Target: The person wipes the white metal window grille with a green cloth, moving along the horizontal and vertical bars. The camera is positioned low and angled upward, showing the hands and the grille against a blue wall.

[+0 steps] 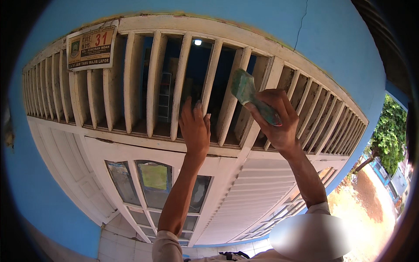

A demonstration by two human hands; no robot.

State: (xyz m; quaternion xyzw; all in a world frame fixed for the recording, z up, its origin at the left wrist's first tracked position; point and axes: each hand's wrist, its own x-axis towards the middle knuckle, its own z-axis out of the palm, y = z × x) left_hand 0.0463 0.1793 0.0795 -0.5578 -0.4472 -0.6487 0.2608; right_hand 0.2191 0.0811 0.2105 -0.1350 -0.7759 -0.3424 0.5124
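Observation:
My right hand is closed around the handle of a flat green paintbrush. The brush tilts up and to the left, its wide end in front of a cream slat of the vent above the door. Whether it touches the slat, I cannot tell. To its left, my left hand reaches up with fingers stretched out against the vent's slats and lower rail; it holds nothing. The slats look dusty and stained, and dark room shows through the gaps.
A printed plate hangs on the slats at the upper left. Below the vent are white door panels with glass panes and a ribbed white panel. Blue wall surrounds the frame. A tree stands outside at the right.

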